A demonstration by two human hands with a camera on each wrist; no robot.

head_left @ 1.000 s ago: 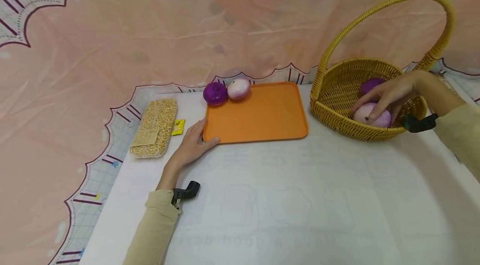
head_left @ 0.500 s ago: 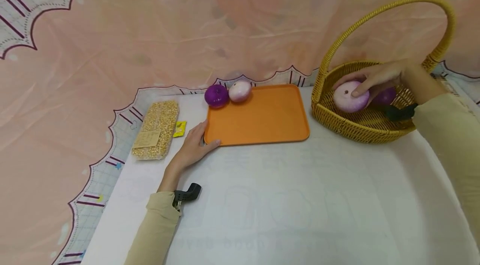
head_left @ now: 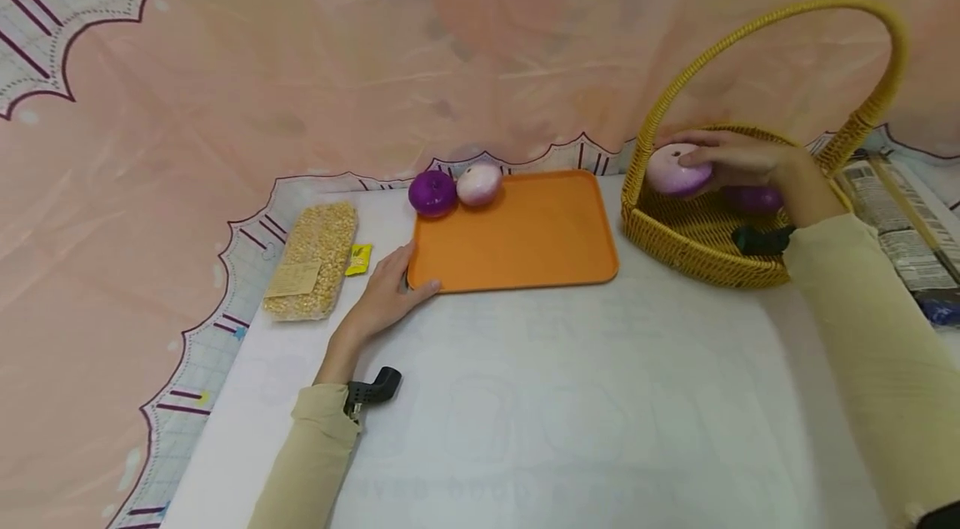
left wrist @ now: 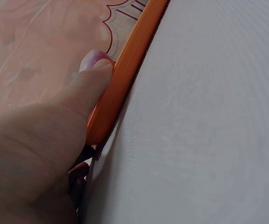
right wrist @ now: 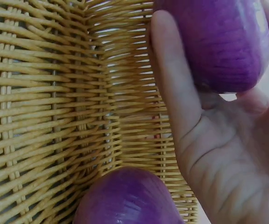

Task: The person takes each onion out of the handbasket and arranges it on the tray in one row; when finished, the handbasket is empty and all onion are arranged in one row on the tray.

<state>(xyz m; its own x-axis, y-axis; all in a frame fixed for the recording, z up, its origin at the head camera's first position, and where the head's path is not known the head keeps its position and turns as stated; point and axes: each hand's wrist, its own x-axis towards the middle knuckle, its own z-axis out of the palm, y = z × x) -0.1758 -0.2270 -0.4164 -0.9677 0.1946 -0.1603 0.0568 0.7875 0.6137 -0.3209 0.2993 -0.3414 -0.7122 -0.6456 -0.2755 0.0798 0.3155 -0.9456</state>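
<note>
My right hand point(head_left: 746, 160) grips a purple-and-white onion point(head_left: 673, 171) beside the left foot of the wicker basket's handle. Up close in the right wrist view, the held onion point(right wrist: 223, 46) shows a deep purple side between thumb and fingers. Below it, a second purple onion point(right wrist: 127, 198) lies in the basket point(head_left: 686, 250). My left hand point(head_left: 384, 291) holds the near left corner of an orange tray point(head_left: 517, 237), thumb over the front rim and fingers along the left side. A dark purple onion point(head_left: 432, 194) and a paler one point(head_left: 479, 184) sit at the tray's back left corner.
Left of the tray lie a clear pack of corn kernels point(head_left: 315, 258) and a small yellow packet point(head_left: 359, 259). The basket's tall handle point(head_left: 780, 10) arches above the right hand. Printed packaging point(head_left: 911, 237) lies right of the basket. A patterned cloth hangs behind.
My right hand has lifted the onion from the basket's right front and carried it left and back to the handle's left foot. The left hand stays at the tray corner.
</note>
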